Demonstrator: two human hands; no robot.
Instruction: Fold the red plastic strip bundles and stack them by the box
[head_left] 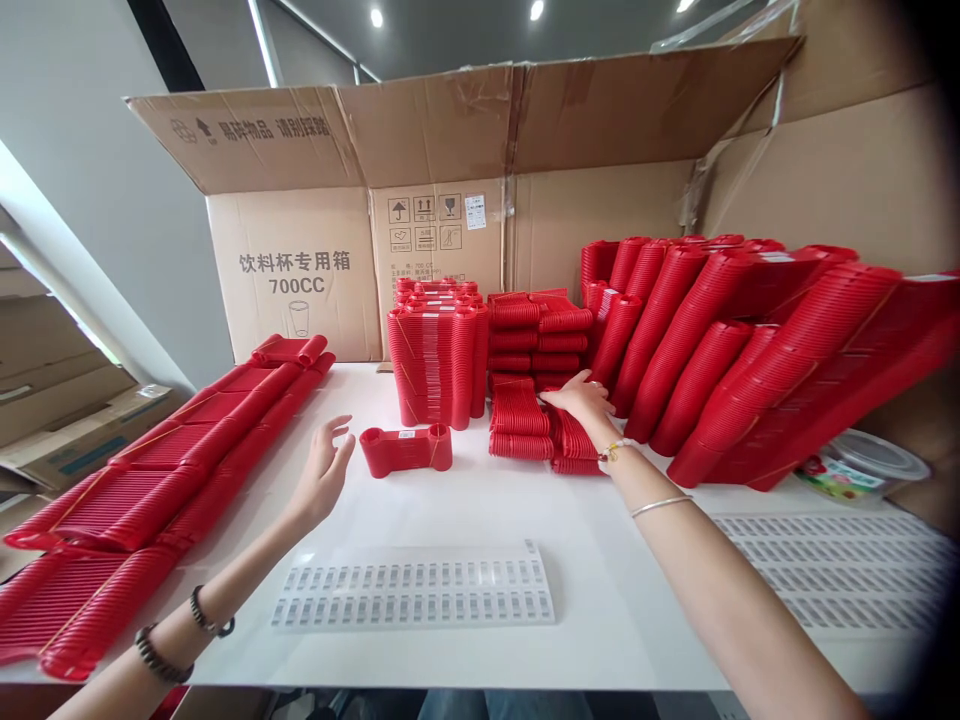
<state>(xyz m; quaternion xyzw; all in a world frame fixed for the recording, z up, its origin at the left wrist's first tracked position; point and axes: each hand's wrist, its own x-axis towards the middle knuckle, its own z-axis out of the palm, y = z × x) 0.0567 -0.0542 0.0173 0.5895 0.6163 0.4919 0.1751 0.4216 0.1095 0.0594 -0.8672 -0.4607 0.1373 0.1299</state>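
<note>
My left hand (328,466) hovers above the white table with nothing in it, fingers loosely curved and apart. Just to its right stands a short stack of red plastic parts (407,452), with a round tube at each end and a small white label on top. My right hand (581,400) reaches to low bundles of ribbed red parts (519,420), its fingers stretched out over them; whether it touches them I cannot tell. Nearest me lies a translucent sheet of small grey labels (414,590). Tall upright red stacks (433,365) stand behind the short one.
Long banded red stacks (150,470) lie along the left side. More red stacks (720,350) lean together at the right, beside a clear lidded tub (862,465). Another label sheet (840,570) lies at the right. Cardboard walls (300,270) enclose the table's back.
</note>
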